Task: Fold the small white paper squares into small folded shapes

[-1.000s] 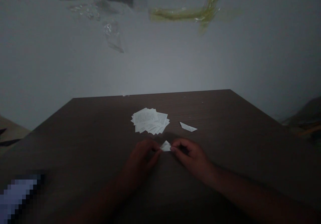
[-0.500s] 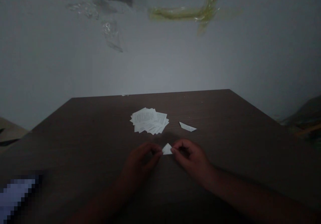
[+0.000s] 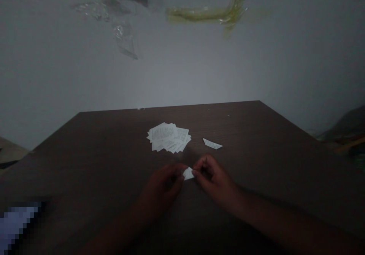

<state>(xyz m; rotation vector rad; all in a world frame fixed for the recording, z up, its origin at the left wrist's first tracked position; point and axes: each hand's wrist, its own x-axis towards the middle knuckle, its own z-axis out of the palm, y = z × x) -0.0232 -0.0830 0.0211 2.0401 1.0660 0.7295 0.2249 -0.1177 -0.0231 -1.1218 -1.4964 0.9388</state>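
A small folded white paper piece (image 3: pixel 188 173) is pinched between my two hands low over the dark wooden table (image 3: pixel 256 163). My left hand (image 3: pixel 164 184) grips its left edge with closed fingers, and my right hand (image 3: pixel 212 177) grips its right edge the same way. Just beyond my hands lies a fanned pile of small printed paper squares (image 3: pixel 169 137). One folded paper triangle (image 3: pixel 212 144) lies flat to the right of that pile.
A pale wall rises behind the table, with clear tape (image 3: pixel 122 38) and yellowish tape (image 3: pixel 208 13) stuck high on it. A blurred-out patch (image 3: pixel 17 224) sits at the table's near left. Dim clutter (image 3: pixel 348 137) shows past the right edge.
My hands have drawn closer together and slightly nearer to me, so less of the paper piece shows between the fingers. The pile and the loose triangle have not moved.
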